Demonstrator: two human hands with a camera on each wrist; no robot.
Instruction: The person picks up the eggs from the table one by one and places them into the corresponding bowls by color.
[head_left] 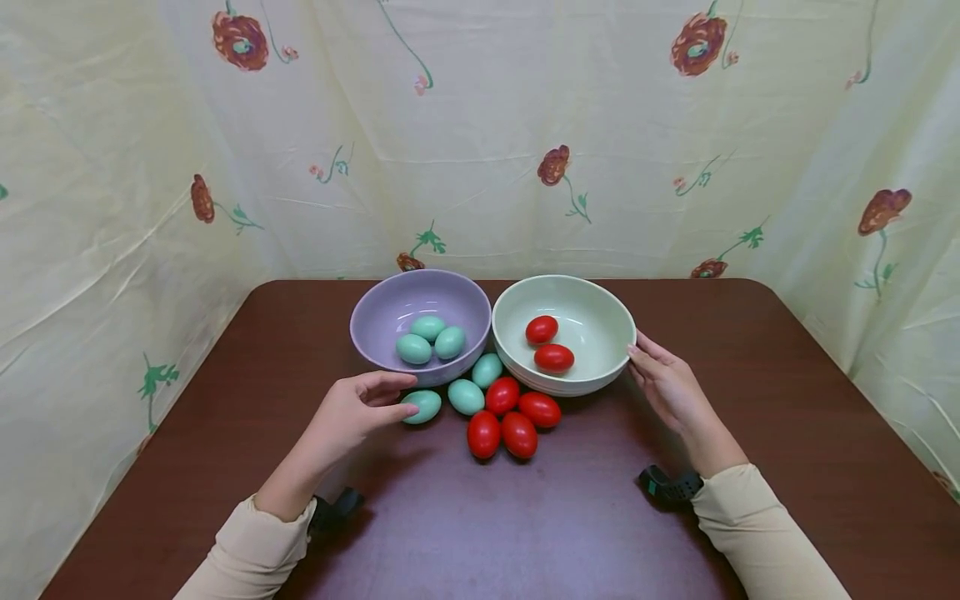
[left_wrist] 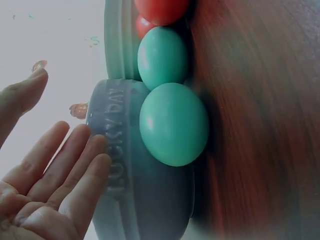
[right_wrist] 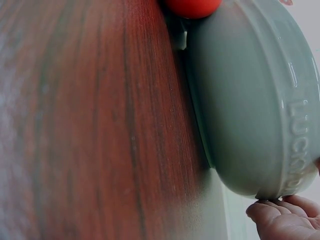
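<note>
My left hand (head_left: 366, 407) reaches in front of the lilac bowl (head_left: 382, 350), fingers apart, its thumb overlapping a mint-green egg (head_left: 424, 407) on the table. In the left wrist view, the left hand (left_wrist: 55, 185) is spread with nothing held, to the left of a green egg (left_wrist: 174, 124). My right hand (head_left: 671, 383) holds the right side of the pale green bowl (head_left: 562, 383), thumb and fingers at its rim. From the right wrist, its fingertips (right_wrist: 262, 207) show against the bowl's outer side. The lilac bowl contains green eggs (head_left: 427, 327); two red eggs (head_left: 554, 358) lie in the pale green one.
In front of the touching bowls, more green eggs (head_left: 467, 397) lie beside several red eggs (head_left: 519, 435), close together on the dark wooden table (head_left: 495, 533). A flowered cloth (head_left: 480, 183) hangs behind the table's far edge. Each wrist carries a black band (head_left: 671, 486).
</note>
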